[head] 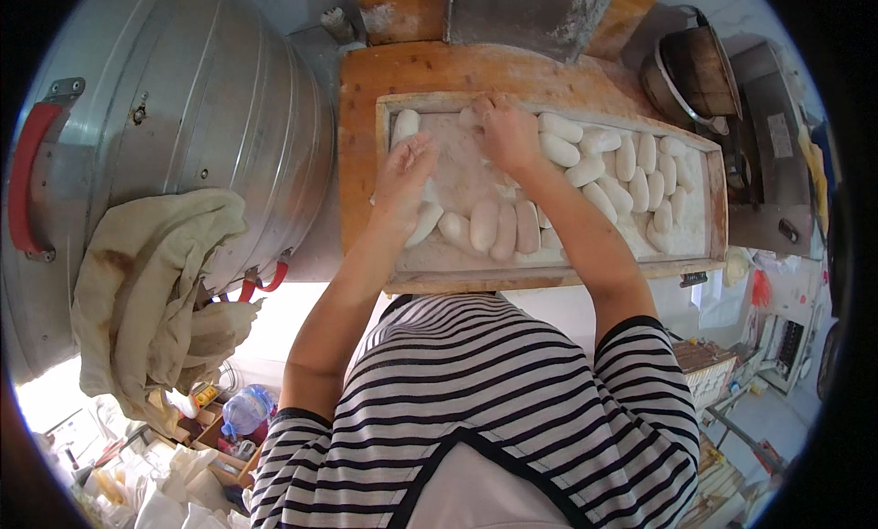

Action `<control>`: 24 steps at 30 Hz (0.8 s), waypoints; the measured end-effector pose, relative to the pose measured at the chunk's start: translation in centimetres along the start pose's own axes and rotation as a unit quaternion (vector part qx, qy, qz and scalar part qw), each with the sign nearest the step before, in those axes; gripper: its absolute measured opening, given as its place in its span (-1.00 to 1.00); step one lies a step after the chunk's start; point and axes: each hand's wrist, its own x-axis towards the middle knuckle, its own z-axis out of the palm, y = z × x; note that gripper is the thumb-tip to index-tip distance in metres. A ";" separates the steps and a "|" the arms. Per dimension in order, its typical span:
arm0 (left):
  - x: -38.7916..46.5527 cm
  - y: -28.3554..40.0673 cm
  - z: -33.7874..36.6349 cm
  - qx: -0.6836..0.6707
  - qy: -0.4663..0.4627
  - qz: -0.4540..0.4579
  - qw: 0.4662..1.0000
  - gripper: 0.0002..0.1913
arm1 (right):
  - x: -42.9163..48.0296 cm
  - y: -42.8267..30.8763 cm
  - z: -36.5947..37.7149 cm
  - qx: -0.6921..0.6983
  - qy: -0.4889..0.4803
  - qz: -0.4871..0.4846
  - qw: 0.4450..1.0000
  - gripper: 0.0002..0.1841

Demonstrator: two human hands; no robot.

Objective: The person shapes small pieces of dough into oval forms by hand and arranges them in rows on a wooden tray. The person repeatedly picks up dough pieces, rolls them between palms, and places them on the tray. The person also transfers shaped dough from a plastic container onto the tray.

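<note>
A long wooden tray, dusted with flour, holds many oval pieces of pale dough. My left hand is over the tray's left end, just below a dough piece in the corner; its fingers are curled and it is unclear whether anything is in them. At the tray's far side, my right hand reaches down with bent fingers beside a dough piece, and I cannot tell if it grips it. More pieces lie in a group right of my right forearm, and several stand in a row near the close edge.
The tray rests on a wooden worktop. At the left stands a large metal drum with red handles and a draped stained cloth. A pot with a wooden lid is at the far right. A dark metal panel stands behind the worktop.
</note>
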 end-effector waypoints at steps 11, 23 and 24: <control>1.3 1.2 -0.6 -0.247 -0.163 -0.132 0.946 -0.53 | -1.3 4.5 -2.4 0.131 -0.165 -0.088 0.974 -0.48; 1.1 -0.1 1.3 -0.410 0.025 -0.081 0.908 -0.57 | -5.5 -4.6 -4.1 0.459 0.004 0.034 0.888 -0.60; 0.4 0.4 1.5 -0.414 0.039 -0.097 0.904 -0.58 | -5.9 -5.3 -3.9 0.425 -0.004 -0.021 0.905 -0.59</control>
